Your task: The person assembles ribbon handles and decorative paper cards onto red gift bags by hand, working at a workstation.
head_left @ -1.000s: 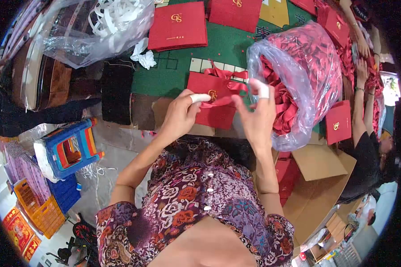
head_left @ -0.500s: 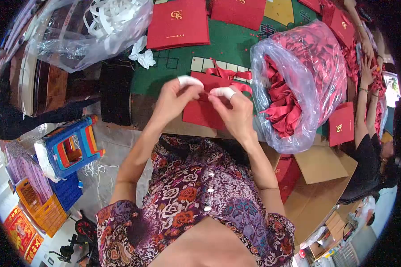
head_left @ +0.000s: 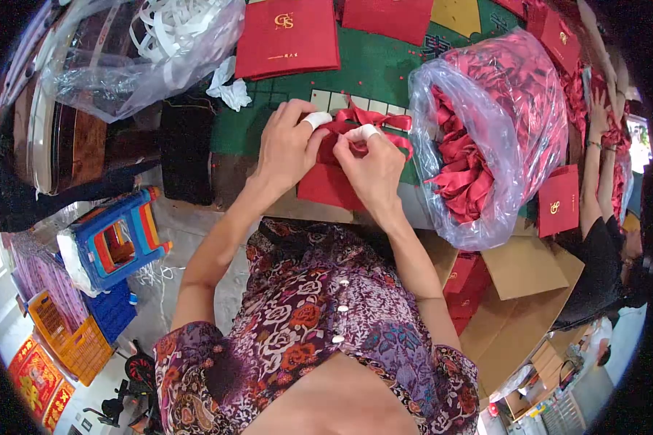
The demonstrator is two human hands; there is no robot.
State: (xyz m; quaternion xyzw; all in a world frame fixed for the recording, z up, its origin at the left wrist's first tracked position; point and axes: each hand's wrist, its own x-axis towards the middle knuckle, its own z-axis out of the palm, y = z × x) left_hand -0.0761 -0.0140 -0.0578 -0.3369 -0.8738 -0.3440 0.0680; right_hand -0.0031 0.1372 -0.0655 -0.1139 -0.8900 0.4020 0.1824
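Note:
A red paper bag [head_left: 328, 187] lies on the green-topped table in front of me, partly covered by both hands. Over its upper part, a glossy red ribbon [head_left: 374, 118] runs in loops. My left hand [head_left: 283, 148] holds the bag near its top, thumb low and the other fingers bent over it; a white wrap covers one finger. Thumb and forefinger of my right hand [head_left: 376, 170] are pinched together beside the ribbon, and that forefinger also wears a white wrap. What sits in this pinch is too small to make out.
Right of my hands, a clear plastic sack [head_left: 497, 138] spills red ribbons. Stacked red bags [head_left: 289, 40] lie at the back, near a bag of white strips [head_left: 174, 32]. A cardboard box [head_left: 522, 290] stands lower right. Another person's arms [head_left: 595, 159] reach in at far right.
My left hand has turned more palm-down over the bag, its fingers bending forward. My right hand has shifted slightly left, its fingers curling tighter. The bag stays in place.

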